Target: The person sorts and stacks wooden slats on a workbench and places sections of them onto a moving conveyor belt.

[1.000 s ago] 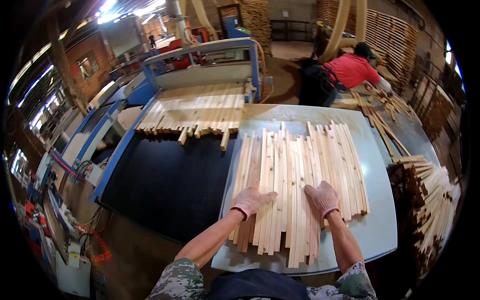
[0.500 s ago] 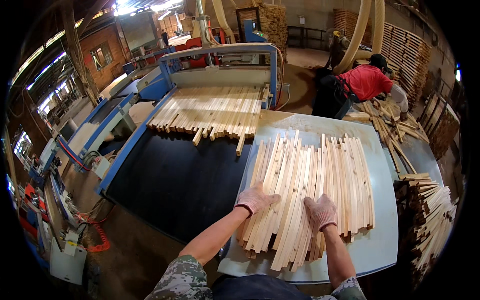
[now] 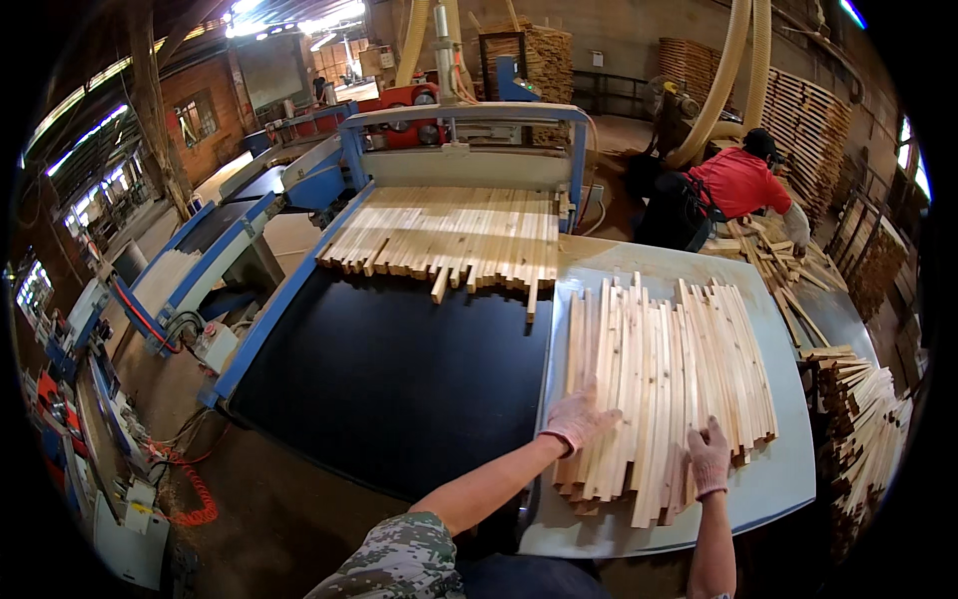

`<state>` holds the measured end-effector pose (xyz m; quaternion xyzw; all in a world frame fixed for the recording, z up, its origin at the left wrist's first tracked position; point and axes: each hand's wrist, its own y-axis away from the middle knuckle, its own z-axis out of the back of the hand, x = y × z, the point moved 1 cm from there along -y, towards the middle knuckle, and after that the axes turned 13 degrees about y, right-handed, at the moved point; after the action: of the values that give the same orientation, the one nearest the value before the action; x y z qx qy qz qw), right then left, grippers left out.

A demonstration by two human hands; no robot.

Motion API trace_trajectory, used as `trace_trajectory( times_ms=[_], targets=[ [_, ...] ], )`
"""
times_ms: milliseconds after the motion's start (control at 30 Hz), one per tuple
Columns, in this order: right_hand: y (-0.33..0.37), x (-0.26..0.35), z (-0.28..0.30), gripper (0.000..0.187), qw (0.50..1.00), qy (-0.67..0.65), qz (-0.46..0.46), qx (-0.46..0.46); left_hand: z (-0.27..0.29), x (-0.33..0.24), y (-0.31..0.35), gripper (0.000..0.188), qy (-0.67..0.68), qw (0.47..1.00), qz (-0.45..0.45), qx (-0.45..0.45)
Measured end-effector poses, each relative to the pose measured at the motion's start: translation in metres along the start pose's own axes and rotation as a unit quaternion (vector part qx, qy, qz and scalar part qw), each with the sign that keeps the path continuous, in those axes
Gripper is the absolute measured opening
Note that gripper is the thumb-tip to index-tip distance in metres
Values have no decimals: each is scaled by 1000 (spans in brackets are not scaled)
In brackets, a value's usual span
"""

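both gloved hands rest on the slats, a layer of pale wooden strips lying side by side, lengthwise away from the person, on the grey counter. left hand: palm down, fingers spread flat over the near left part of the layer, pressing on top; grip released, nothing enclosed. right hand: laid flat on the near right part of the layer, fingers pointing away, grip likewise released, touching the strips but not closed round any. the near ends of the slats are uneven, some jutting toward the person past the others; the far ends are ragged too. left of the counter, touching its edge, lies a black belt, bare in its near half. at the far end of the belt a second batch of strips lies under a blue machine frame, a few pieces poking out toward the counter. right of the counter stands a stack of sticks, ends facing the view. beyond the counter a person in a red shirt bends over more scattered sticks. orange hose coils on the floor at lower left.
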<state>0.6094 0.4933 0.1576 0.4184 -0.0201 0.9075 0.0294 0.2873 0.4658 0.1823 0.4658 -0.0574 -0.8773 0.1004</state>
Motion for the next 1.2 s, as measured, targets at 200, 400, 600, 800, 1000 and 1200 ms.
trace_trajectory(
  times_ms=[200,400,600,800,1000,1200],
  targets=[
    [51,-112,18,48,987,-114,-39,-108,4,15,43,96,66,995,-81,8],
    [163,-109,45,48,928,-273,-153,-203,-6,8,92,86,116,959,-245,-87],
    [261,-171,60,48,894,-335,-187,-232,-71,-32,168,61,540,793,-178,217],
    [408,-243,82,8,801,-446,-321,-238,-181,-84,262,56,322,822,-186,432],
    [569,-300,82,15,759,-480,-360,-254,-284,-85,347,70,30,772,-124,623],
    [667,-343,99,8,702,-424,-509,-262,-394,-48,403,69,-28,781,0,623]
  ],
)
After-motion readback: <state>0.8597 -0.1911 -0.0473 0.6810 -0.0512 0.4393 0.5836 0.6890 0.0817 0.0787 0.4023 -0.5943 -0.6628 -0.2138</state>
